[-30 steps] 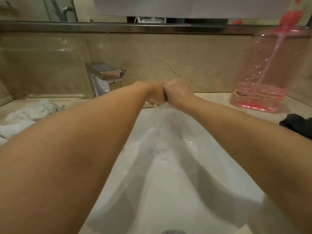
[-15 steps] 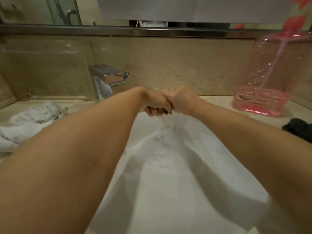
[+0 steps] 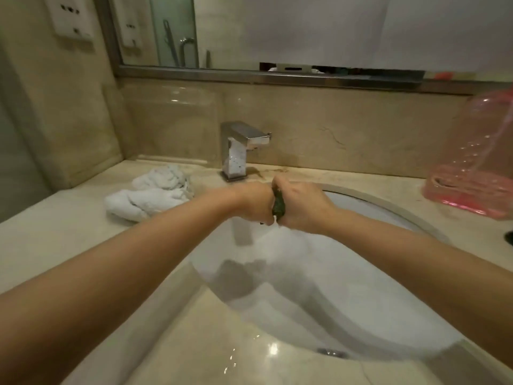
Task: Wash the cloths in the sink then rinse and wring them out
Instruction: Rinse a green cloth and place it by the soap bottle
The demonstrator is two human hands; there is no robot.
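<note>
Bathroom counter seen from above, looking down along two bare forearms toward a white sink (image 3: 374,207). Both fists meeting over the far half of the basin, just in front of the tap (image 3: 238,147).

Left hand (image 3: 254,202) and right hand (image 3: 301,207) clamped knuckle to knuckle on one small dark cloth (image 3: 278,205), fingers curled tight around it. Only a narrow strip of the cloth showing in the seam between the fists, dark green or black, twisted into a short rope. Long axis of that rope hard to read: the visible strip running roughly near-to-far in the gap, most of the cloth hidden inside the two palms. A small tail poking out below the fists, hanging above the basin. Whether water is dripping from it, too blurred to tell.

Neither hand clearly nearer; both level, sharing the cloth equally, so probably mid-wring, with any further twist turning on the wrists rolling opposite ways about that short rope.

On the counter to the left, well apart from the hands, a heap of white towel (image 3: 150,194), seemingly another cloth in the batch; washed or waiting, cannot tell. At the right, a pink bottle (image 3: 472,173), mostly empty, standing near the basin rim. A dark object (image 3: 509,237) at the right edge, cut off by the frame. Tap not visibly running.
</note>
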